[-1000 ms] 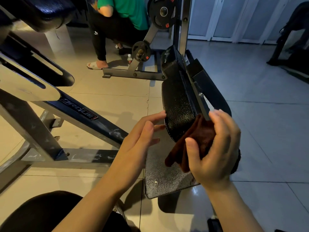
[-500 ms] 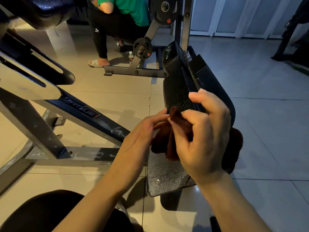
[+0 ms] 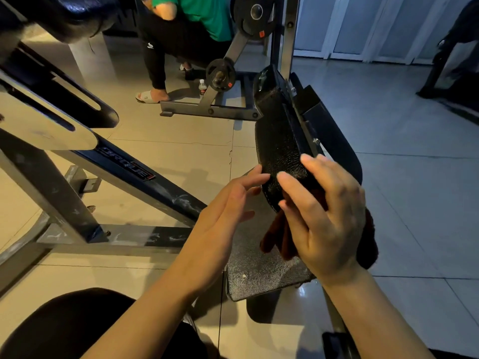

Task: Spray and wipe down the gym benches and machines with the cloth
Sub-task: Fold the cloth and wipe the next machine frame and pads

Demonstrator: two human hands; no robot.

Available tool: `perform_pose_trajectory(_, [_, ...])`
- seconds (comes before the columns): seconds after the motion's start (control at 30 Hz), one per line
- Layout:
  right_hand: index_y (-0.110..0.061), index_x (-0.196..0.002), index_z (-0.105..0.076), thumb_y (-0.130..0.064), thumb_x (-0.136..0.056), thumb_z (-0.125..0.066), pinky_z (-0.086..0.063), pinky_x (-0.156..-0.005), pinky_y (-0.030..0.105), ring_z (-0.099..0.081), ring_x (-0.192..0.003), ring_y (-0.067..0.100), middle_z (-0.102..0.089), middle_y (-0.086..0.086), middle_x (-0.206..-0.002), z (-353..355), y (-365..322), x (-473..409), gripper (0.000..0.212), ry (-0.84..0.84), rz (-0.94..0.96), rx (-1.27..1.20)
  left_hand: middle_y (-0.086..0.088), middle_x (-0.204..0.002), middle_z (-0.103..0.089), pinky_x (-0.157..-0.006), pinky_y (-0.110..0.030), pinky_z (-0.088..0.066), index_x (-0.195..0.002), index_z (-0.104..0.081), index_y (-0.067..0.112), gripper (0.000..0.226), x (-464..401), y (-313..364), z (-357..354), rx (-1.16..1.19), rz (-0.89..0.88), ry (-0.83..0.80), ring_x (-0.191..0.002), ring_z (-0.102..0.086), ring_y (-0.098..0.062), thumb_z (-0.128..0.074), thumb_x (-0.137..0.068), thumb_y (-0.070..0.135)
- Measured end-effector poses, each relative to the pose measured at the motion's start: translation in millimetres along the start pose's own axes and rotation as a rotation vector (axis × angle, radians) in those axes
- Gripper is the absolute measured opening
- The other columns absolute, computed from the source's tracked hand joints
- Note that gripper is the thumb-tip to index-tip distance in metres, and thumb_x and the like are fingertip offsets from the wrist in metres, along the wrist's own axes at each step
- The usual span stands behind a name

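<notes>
fingers of the right hand (image 3: 328,221) are lying fairly straight across the lower end of the black textured vinyl machine pad (image 3: 278,149), pressing the dark reddish-brown cloth (image 3: 274,239) against it. the cloth is sitting under the palm, with folds hanging below the thumb side and a darker bunch showing past the wrist at the right; how far the hand is closing round it is hard to tell, as the palm is hiding it. the left hand (image 3: 228,206) is staying open beside the pad, fingertips just touching its left edge, holding nothing. the pad is standing tilted on its black steel bracket above a grey speckled metal footplate (image 3: 259,275). behind, a person in a green shirt (image 3: 207,14) is sitting by a plate-loaded machine (image 3: 223,73).
</notes>
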State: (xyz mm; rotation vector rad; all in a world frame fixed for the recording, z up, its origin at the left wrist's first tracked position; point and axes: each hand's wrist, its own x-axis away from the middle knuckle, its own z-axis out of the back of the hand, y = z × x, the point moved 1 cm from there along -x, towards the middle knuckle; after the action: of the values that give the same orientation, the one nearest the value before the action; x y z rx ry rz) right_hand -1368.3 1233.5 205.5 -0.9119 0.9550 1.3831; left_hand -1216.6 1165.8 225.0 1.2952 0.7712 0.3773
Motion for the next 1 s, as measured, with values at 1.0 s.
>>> perform_pose_trajectory(1.0, [-0.023, -0.130, -0.049, -0.033, -0.100, -0.052, -0.031, -0.103, 0.067, -0.039, -0.130, 0.033, -0.038, 0.012, -0.136, 8.0, 7.0, 5.6, 0.031, -0.052, -0.108, 0.017, 0.039, -0.130, -0.048, -0.111, -0.037, -0.035, -0.112, -0.048, 0.070, 0.031, -5.5, -6.1, 5.5, -0.030, 0.055, -0.024, -0.128, -0.040, 0.013, -0.028, -0.104, 0.047])
